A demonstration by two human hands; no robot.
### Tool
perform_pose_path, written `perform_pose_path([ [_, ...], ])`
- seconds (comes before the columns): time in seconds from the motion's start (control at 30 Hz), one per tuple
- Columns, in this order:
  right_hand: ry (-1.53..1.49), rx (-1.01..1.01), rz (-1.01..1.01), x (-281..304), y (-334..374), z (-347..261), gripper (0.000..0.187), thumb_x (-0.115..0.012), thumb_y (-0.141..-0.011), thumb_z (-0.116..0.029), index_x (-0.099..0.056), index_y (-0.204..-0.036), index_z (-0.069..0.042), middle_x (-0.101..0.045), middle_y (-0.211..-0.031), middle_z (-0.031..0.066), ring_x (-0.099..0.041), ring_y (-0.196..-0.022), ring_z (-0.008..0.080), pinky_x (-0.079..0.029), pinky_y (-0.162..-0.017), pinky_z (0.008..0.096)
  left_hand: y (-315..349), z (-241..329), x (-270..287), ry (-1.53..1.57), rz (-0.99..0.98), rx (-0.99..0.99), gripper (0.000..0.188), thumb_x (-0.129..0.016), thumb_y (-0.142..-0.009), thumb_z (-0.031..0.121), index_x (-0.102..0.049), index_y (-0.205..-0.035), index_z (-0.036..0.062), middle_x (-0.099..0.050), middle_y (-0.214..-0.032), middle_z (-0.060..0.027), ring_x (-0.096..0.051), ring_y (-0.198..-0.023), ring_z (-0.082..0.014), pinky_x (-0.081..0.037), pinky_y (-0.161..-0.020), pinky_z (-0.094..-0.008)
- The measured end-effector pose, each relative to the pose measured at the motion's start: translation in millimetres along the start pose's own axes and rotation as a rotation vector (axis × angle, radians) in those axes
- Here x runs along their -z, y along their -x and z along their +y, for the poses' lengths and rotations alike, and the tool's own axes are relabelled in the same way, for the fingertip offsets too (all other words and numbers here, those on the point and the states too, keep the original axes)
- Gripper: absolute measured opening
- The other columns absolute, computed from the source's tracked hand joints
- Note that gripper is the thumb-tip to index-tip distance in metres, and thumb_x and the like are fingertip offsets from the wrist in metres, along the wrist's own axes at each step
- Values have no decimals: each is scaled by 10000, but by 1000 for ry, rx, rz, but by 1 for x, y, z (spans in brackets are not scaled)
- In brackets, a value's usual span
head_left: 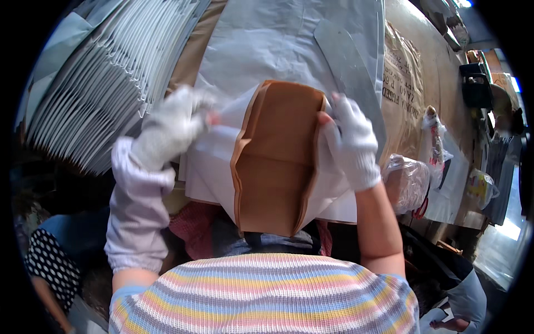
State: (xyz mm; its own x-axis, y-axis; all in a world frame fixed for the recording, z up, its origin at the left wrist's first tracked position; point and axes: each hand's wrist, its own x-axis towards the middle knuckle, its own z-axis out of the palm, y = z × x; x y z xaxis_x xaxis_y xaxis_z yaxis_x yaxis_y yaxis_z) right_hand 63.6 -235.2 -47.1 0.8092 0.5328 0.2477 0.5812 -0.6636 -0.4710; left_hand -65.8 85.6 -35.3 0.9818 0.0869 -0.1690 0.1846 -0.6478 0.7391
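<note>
A long brown paper piece [276,161] with raised, layered side edges lies in front of me, with a crease across its middle. White sheeting [214,161] spreads out under it and on both sides. My right hand [351,139], in a white fingerless glove, grips the brown paper's upper right edge, thumb on the inner side. My left hand [172,128], also gloved and with a pale sleeve cover above it, is up by the left part of the white sheeting. Motion blurs its fingers, so whether they hold the sheeting cannot be made out.
A fanned stack of white folded sheets [105,89] stands at the left. Ahead lies a large white sheet pile [261,50]. At the right are printed brown paper [403,83], a clear plastic bag [409,181] and a dark bin [475,86]. People's arms show at both lower sides.
</note>
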Motion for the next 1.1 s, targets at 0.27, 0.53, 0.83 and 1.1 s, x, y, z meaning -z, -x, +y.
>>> perform_pose_path([
  [0.27,-282,-205,-75,14,84,38,225,-590,-769,91,-667,-945,-27,-618,-818,119,-626,-738,250,-525,-690,378,37,-62,-23,-481,337,-319,127,-635,-878,63,-675,-995,90,-648,-1102,-90,-629,-1029,-297,-529,-908,-423],
  [0.53,-916,-40,109,-38,-61,-123,349,-538,-948,70,-664,-1268,14,-659,-1030,19,-592,-901,102,-503,-809,258,11,79,286,-512,750,-370,187,-586,-960,166,-687,-1101,96,-710,-997,-137,-693,-971,-276,-543,-873,-380],
  [0.83,-280,266,-215,-91,-262,-312,277,-594,-989,-240,-681,-1235,-145,-751,-1116,164,-719,-1023,357,-560,-877,432,64,-187,455,-464,918,296,160,-607,-977,121,-675,-1120,99,-691,-1051,-76,-646,-998,-202,-523,-897,-332],
  [1.1,-398,481,-145,-81,-160,-266,284,-680,-877,-165,-685,-1154,-102,-661,-1288,101,-682,-1076,349,-563,-882,450,140,-305,385,32,698,38,265,-653,-1022,201,-655,-1241,52,-684,-1125,-72,-637,-972,-193,-535,-895,-338],
])
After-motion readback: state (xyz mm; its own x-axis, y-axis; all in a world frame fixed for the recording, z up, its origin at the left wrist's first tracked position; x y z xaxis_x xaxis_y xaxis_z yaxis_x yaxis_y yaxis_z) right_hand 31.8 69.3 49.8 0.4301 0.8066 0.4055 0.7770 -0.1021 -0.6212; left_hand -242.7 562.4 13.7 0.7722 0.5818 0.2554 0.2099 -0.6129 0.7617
